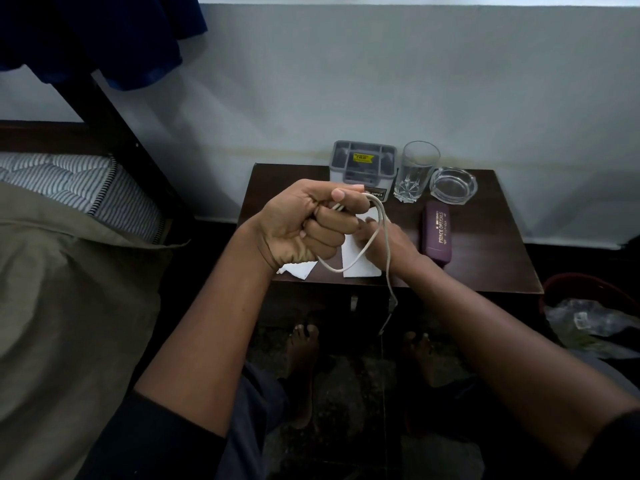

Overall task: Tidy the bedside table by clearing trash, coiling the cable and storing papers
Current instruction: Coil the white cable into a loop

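My left hand (304, 223) is raised over the dark wooden bedside table (491, 268), shut on a white cable (384, 237) pinched between thumb and fingers. The cable loops down past the table's front edge, and its plug end dangles near the floor. My right hand (388, 242) lies lower, behind the loop, its fingers resting on white papers (356, 265) on the table top. I cannot tell whether it grips the cable or the paper. A second white paper (299, 270) sticks out under my left wrist.
At the table's back stand a grey lidded box (363, 164), an empty drinking glass (415, 171) and a glass ashtray (453, 185). A maroon spectacle case (435, 233) lies at right. A red bin (585, 306) with plastic trash sits on the floor right; the bed (69, 271) is left.
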### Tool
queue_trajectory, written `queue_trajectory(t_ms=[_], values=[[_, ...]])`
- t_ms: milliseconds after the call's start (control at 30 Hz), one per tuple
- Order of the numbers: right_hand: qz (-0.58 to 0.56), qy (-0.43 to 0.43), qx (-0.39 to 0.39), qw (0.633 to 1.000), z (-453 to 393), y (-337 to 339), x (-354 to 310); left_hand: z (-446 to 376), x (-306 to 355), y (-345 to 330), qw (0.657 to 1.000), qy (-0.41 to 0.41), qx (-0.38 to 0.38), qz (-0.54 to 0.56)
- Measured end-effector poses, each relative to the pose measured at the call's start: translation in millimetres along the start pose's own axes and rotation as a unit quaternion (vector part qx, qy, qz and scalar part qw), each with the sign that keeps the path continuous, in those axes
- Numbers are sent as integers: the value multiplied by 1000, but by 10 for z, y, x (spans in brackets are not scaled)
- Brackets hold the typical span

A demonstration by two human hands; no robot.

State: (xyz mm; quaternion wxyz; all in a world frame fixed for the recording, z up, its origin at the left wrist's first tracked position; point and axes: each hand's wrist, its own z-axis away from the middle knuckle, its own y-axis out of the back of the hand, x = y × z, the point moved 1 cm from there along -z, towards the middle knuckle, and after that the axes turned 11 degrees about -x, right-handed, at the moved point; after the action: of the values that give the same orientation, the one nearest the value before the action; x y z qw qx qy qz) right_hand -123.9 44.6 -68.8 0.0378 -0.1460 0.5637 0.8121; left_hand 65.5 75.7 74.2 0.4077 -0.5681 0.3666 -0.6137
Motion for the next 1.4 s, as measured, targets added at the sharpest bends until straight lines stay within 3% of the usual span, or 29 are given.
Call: queue_trajectory(t_ms=[100, 167, 233, 300, 433, 533, 633, 733, 867, 1000, 1067, 1167, 1267, 1400], values=[[-215, -34, 70, 974, -12, 245, -36, 29, 39, 45, 999, -21, 23, -13], [-447, -29, 114, 887, 106, 456, -114, 57, 73, 80, 999, -38, 29, 1], [-609, -16, 80, 789, 251, 557, -243, 78, 123, 129, 997, -72, 37, 12], [-662, -18, 39, 748, 388, 495, -383, 73, 173, 182, 991, -126, 53, 1], [-605, -34, -21, 795, 681, 78, -666, 49, 242, 238, 951, -289, 105, -27], [-519, 11, -79, 851, 890, -136, -801, -17, 255, 283, 891, -369, 244, -102], [-378, 95, -91, 916, 981, -58, -831, -104, 203, 296, 810, -390, 381, -216], [-319, 166, -94, 928, 1003, 185, -782, -201, 95, 316, 757, -285, 457, -371], [-396, 162, -55, 902, 938, 505, -548, -181, -8, 375, 745, -55, 464, -476], [-507, 156, -54, 846, 874, 748, -254, -105, -9, 394, 828, 47, 397, -393], [-551, 162, -71, 816, 856, 816, -127, -67, 26, 368, 892, 67, 305, -327], [-598, 159, -92, 780, 818, 855, 28, 3, 110, 274, 979, 29, 113, -169], [-598, 152, -132, 776, 768, 813, 82, 49, 165, 188, 997, -31, -39, -59], [-570, 134, -171, 792, 743, 712, -29, 88, 197, 139, 982, -134, -135, 11]])
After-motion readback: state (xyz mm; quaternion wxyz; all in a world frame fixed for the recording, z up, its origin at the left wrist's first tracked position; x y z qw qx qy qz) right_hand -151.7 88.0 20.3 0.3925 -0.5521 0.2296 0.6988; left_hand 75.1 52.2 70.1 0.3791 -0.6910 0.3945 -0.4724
